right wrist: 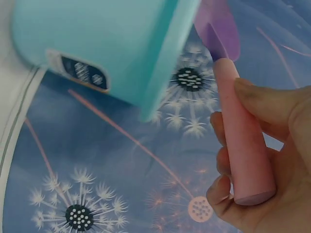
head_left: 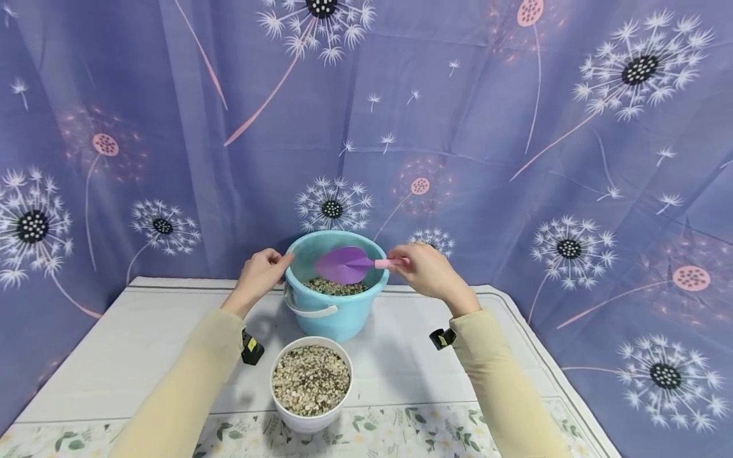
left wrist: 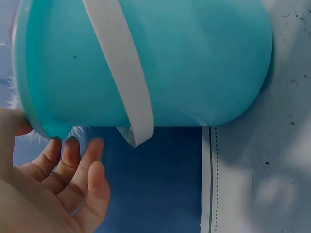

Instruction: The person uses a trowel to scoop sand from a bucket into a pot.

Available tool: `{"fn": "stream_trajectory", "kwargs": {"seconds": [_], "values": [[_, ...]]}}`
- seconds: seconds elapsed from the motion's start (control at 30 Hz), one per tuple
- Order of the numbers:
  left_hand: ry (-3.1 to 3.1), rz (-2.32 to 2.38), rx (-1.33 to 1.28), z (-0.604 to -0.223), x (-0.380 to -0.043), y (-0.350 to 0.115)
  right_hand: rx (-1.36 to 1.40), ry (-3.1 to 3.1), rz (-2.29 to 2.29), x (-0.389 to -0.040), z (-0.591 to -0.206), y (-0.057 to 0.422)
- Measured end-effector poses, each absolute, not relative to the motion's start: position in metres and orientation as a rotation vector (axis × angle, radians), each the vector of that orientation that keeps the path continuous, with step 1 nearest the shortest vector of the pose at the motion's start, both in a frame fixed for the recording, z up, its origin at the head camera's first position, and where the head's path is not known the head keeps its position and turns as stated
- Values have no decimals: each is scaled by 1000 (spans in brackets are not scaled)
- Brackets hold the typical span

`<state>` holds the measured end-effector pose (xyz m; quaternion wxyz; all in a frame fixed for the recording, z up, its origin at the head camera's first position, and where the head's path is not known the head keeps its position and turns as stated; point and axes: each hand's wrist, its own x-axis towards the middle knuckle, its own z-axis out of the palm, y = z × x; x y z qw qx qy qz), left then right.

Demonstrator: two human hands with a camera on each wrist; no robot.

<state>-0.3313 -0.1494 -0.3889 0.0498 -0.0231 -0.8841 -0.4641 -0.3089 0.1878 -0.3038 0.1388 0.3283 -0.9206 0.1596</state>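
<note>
A light blue bucket (head_left: 335, 321) stands toward the back of the table, with a grainy soil mix (head_left: 336, 287) low inside. My left hand (head_left: 261, 273) pinches the bucket's left rim, thumb over the edge; the left wrist view shows the fingers (left wrist: 73, 172) curled just under the lip. In my right hand (head_left: 426, 270) is a small trowel with a purple blade (head_left: 345, 264) and a pink handle (right wrist: 245, 141). Its blade is over the bucket's opening, tilted, above the soil mix. Fingers and thumb wrap the handle in the right wrist view.
A white pot (head_left: 309, 423) filled with similar grainy mix is in front of the bucket. The bucket's white handle (left wrist: 127, 73) hangs down its side. Dark specks dot the white tabletop (left wrist: 286, 141). A purple-blue dandelion-print curtain (head_left: 366, 127) hangs right behind the table.
</note>
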Motion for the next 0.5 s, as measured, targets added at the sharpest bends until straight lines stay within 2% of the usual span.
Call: {"fn": "stream_trajectory", "kwargs": {"seconds": [0.5], "values": [[-2646, -1403, 62, -394, -345, -139, 842, -2800, 173, -350, -308, 165]]}}
